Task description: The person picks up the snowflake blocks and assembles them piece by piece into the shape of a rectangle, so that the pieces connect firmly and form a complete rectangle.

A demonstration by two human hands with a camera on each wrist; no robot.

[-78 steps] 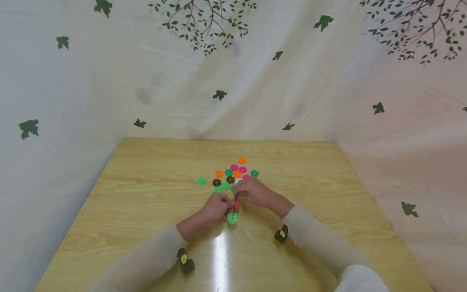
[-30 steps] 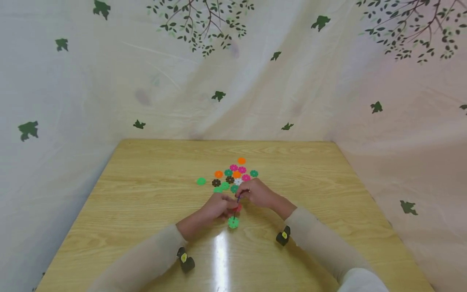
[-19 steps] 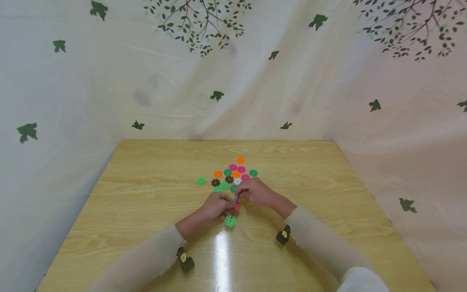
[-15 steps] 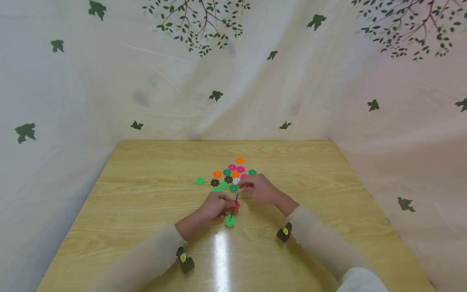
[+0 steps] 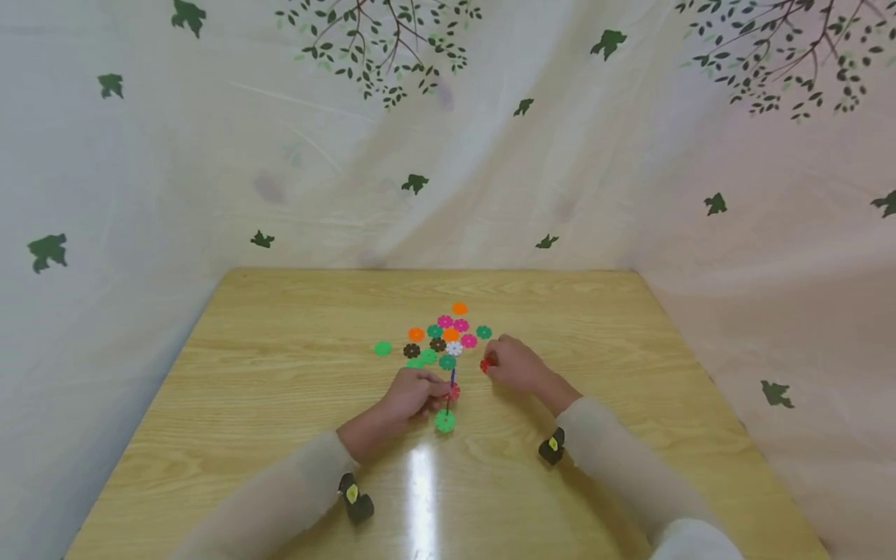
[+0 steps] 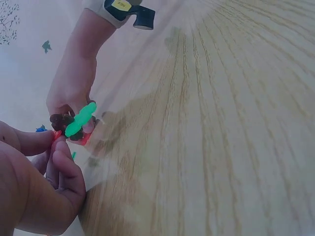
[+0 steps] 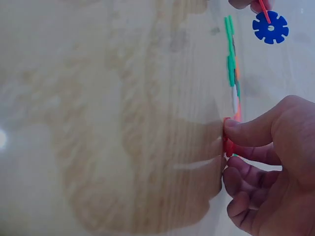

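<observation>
Slotted plastic flower discs are joined into a small piece: a blue disc (image 7: 270,28), a red disc (image 5: 455,392), a brown disc (image 6: 61,121) and a light green disc (image 5: 444,421). My left hand (image 5: 414,395) pinches this piece by its red disc, with the green one toward me and the blue one on the far side. To the right, my right hand (image 5: 516,365) pinches a separate loose red disc (image 7: 228,139) between thumb and finger, low at the tabletop. Its other fingers are loosely curled.
Beyond the hands, loose discs lie flat in a cluster, among them a white disc (image 5: 454,348), a dark green disc (image 5: 447,362), a pink disc (image 5: 469,341) and an orange disc (image 5: 459,308). They rest on a wooden table (image 5: 280,327) before a pale curtain (image 5: 315,194).
My right hand has let go of the joined piece at its blue disc, moved right and taken hold of a loose red disc. My left hand keeps the piece in nearly the same place.
</observation>
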